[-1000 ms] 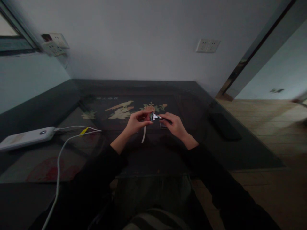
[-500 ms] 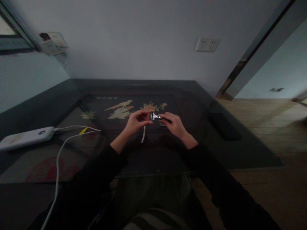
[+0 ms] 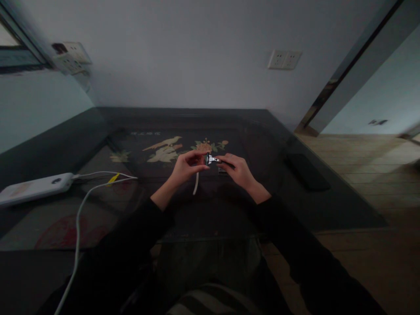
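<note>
Roughly mid-table, both hands meet over the dark glass-topped table [image 3: 98, 131] w/ a bird-and-flower inlay. Left hand [image 3: 186, 166] pinches the near end of a small silver metal razor-like tool [image 3: 213, 160] btwn thumb & fingertips; right hand [image 3: 239, 170] grips the dark handle end of the same tool, fingers curled round it. So the tool sits held in the air btwn the two hands, just above the table's middle, tilted roughly level. Exact type of tool: too small & dim to tell. A short white strip [image 3: 196, 183] hangs down from the left hand's side, near the table.

Far left: flat white power bank [image 3: 36, 188] lies on the table, w/ a thin white cable [image 3: 78, 218] running from it toward the near edge. A flat black rectangular object [image 3: 306, 171] lies on the right part of the table, well apart from the hands. On the far wall, a white double wall socket [image 3: 284, 60].
</note>
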Motion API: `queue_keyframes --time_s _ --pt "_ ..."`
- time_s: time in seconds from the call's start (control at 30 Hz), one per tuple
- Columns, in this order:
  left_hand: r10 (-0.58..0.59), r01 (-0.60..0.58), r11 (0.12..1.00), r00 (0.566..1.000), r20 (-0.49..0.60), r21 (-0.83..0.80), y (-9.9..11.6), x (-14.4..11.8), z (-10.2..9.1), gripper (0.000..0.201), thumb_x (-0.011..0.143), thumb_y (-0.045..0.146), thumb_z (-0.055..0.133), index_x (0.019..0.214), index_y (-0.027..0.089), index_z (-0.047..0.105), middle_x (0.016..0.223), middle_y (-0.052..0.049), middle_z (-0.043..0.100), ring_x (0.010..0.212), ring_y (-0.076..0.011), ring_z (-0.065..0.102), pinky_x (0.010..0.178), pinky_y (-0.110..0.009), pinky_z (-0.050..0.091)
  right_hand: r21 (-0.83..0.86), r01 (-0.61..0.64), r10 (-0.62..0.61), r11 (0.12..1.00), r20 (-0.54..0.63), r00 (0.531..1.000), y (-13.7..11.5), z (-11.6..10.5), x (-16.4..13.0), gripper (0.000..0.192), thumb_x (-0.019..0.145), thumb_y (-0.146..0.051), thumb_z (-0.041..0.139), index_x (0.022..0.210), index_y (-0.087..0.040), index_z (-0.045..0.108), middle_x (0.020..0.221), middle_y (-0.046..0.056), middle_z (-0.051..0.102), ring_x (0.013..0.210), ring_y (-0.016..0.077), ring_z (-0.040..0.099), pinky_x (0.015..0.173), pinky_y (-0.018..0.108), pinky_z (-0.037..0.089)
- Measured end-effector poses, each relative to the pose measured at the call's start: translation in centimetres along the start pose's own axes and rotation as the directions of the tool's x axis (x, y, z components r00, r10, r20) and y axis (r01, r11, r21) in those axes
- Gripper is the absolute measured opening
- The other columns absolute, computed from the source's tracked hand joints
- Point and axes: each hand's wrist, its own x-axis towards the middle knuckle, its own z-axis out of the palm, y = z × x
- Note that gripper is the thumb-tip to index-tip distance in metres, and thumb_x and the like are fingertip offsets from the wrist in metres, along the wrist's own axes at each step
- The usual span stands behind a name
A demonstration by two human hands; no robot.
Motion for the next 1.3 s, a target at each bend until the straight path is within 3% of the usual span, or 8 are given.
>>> queue_keyframes --time_s 0.47,1.3 --pt "-0.01 0.01 1.0 1.0 -0.012 -0.004 0.13 -0.09 0.1 0.048 0.057 0.029 0.091 0.098 0.013 0.074 0.068 0.002 0.061 0.063 -0.0102 0.057 0.066 -0.026 0.052 0.029 0.007 -0.008 1.0 0.03 1.0 0.09 -0.09 -0.12 0.021 0.095 -0.027 0.06 0.111 -0.022 0.073 0.095 0.005 0.073 0.087 0.0197 0.067 0.081 0.034 0.052" --pt "0.036 -0.038 0.993 0.999 0.012 0.115 0.36 0.01 0.05 0.042 0.07 0.025 0.08 0.109 0.013 0.069 0.072 0.0 0.063 0.066 -0.0103 0.059 0.064 -0.022 0.049 0.016 0.008 -0.007 1.0 -0.047 0.999 -0.18 0.15 0.05 0.018 0.094 -0.029 0.06 0.101 -0.019 0.072 0.097 0.007 0.076 0.088 0.021 0.07 0.08 0.033 0.054"
